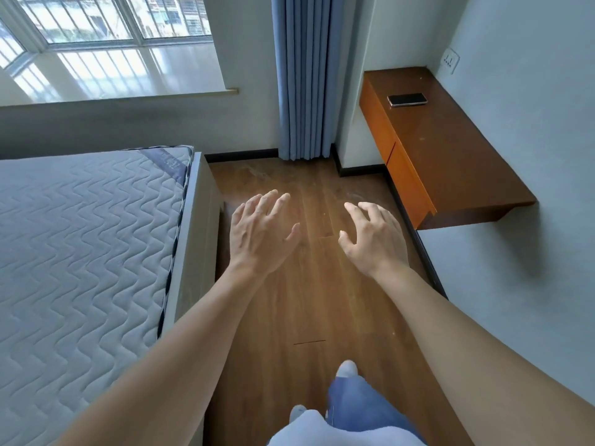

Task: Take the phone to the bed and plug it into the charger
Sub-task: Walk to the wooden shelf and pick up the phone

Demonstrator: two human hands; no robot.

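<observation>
A dark phone (407, 99) lies flat near the far end of a wall-mounted brown wooden shelf (450, 149) at the right. The bed (80, 252), a bare quilted grey mattress on a pale frame, fills the left side. My left hand (260, 233) and my right hand (373, 236) are stretched out in front of me over the wooden floor, both empty with fingers spread. They are well short of the phone. No charger or cable shows on the bed.
A wooden-floor aisle (306, 300) runs between the bed and the shelf. A blue curtain (304, 75) hangs at the far end beside a window (106, 20). A wall socket (450, 61) sits above the shelf. My legs and feet (346, 370) are below.
</observation>
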